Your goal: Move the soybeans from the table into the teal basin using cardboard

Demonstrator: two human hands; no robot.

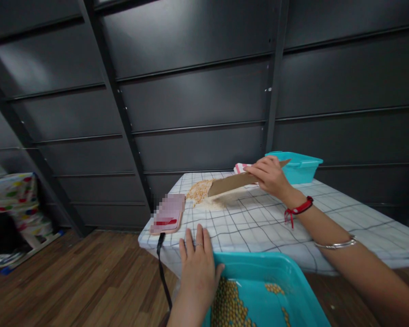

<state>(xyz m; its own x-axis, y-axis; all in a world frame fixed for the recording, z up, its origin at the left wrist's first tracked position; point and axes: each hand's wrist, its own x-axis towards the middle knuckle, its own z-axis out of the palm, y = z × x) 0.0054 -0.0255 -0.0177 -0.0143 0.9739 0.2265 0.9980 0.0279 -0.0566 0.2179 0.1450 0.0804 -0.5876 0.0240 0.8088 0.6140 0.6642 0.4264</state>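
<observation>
My right hand [270, 176] is closed on a brown strip of cardboard [233, 183], whose far end rests against a pile of pale yellow grains [200, 192] on the checked tablecloth [259, 222]. My left hand [198, 265] lies at the near edge of the table with its fingers stretched out, its palm on the rim of a turquoise tray [269, 272]. The tray holds yellow grains [229, 304]. A red thread and a metal bangle are on my right wrist.
A phone in a pink case [168, 213] lies at the table's left edge with a black strap hanging down. A second turquoise tub [298, 167] stands at the far end. Dark metal panels rise behind. Colourful bags sit on the wooden floor at the left.
</observation>
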